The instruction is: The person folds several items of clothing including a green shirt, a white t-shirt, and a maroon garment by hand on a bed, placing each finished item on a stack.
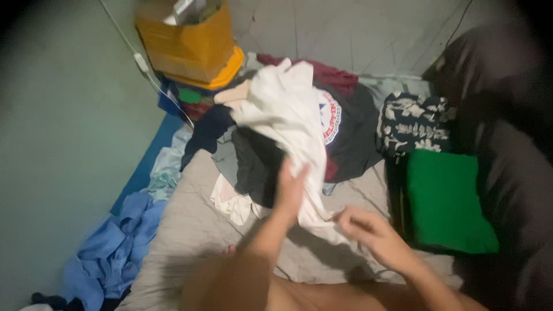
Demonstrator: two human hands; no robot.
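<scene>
A white garment (291,115) hangs from a heap of clothes and trails down toward me. My left hand (291,190) is raised against the garment's lower part and grips the cloth. My right hand (368,230) pinches the garment's bottom edge just above the grey sheet (190,230). Under the white cloth lie a dark shirt with a round printed patch (345,129) and other dark clothes (253,164).
A folded green garment (449,198) and a folded black-and-white patterned one (412,124) lie at the right. Blue clothes (121,242) are bunched at the left by the wall. A yellow cardboard box (187,40) stands at the back. A dark cushion (512,150) fills the right edge.
</scene>
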